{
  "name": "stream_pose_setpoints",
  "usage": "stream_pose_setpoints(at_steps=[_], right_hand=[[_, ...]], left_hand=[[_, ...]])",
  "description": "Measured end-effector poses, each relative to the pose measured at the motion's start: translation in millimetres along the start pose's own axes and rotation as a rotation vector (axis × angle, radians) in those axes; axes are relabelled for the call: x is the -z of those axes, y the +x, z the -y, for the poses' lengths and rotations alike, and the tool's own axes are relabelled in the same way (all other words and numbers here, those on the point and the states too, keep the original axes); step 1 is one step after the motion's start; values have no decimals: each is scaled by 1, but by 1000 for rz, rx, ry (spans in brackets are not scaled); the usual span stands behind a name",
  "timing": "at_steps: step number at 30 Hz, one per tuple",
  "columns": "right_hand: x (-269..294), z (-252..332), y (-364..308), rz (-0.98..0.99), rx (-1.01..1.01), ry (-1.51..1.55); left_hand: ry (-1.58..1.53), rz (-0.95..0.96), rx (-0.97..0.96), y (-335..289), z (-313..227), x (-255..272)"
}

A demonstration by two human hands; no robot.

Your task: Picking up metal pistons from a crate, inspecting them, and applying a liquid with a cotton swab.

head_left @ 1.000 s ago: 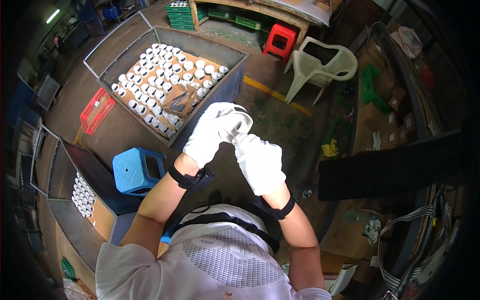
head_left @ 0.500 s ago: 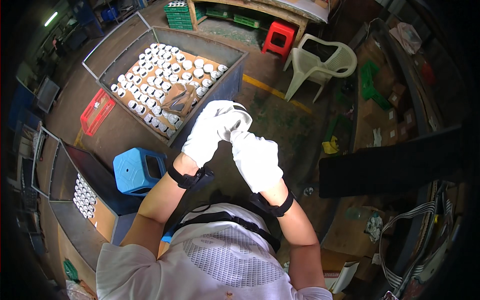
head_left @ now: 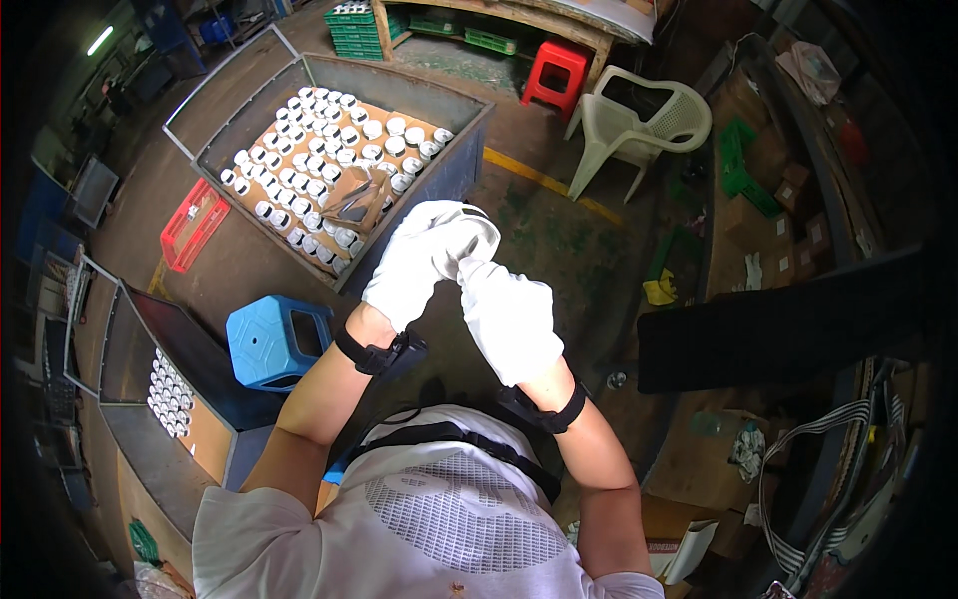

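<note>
White gloves cover both hands, which meet in front of my chest. My left hand (head_left: 417, 258) is closed around a white round part (head_left: 483, 232) with a short dark strip on its far rim. Against the near side of that part, my right hand (head_left: 507, 317) is closed, its fingertips bent in and partly hidden. Beyond the hands, a grey metal cart (head_left: 439, 200) carries rows of similar white round parts (head_left: 317, 165) with dark bands, standing on a cardboard sheet. An open brown carton piece (head_left: 357, 195) lies among them.
A blue stool (head_left: 261, 339) stands left of my arm, beside a second cart (head_left: 140, 429) with more white parts. Red crate (head_left: 195, 225), red stool (head_left: 556, 75) and pale plastic chair (head_left: 624, 135) stand farther off. Along the right runs a cluttered bench (head_left: 714, 469) below a dark panel (head_left: 768, 334).
Both hands and the round part have shifted very slightly left. The grip looks the same.
</note>
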State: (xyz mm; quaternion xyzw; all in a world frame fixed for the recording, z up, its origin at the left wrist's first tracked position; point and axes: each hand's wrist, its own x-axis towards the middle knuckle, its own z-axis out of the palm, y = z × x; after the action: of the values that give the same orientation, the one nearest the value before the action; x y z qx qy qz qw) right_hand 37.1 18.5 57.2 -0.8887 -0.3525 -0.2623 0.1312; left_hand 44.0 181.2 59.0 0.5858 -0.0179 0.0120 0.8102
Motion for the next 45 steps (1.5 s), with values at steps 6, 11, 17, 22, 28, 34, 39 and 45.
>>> stream_pose_setpoints(at_steps=[6,11,17,22,28,34,39,45], right_hand=[[-1,-1,3,-50,-11,31],[11,2,10,44,-3,-61],[-1,-10,4,-27,41,304],[-1,-3,1,-22,-27,193],[-2,-3,0,-22,-8,68],[6,-12,1,37,32,205],[10,-10,1,41,38,208],[10,-4,2,38,-25,222]], left_hand=[[-27,-29,38,4,3,3],[34,0,6,8,-1,-1],[79,-30,-27,11,10,5],[155,-85,-29,5,5,0],[93,-83,0,5,3,-1],[34,-55,25,8,9,0],[43,-76,58,4,1,-8],[113,-82,27,7,2,-3]])
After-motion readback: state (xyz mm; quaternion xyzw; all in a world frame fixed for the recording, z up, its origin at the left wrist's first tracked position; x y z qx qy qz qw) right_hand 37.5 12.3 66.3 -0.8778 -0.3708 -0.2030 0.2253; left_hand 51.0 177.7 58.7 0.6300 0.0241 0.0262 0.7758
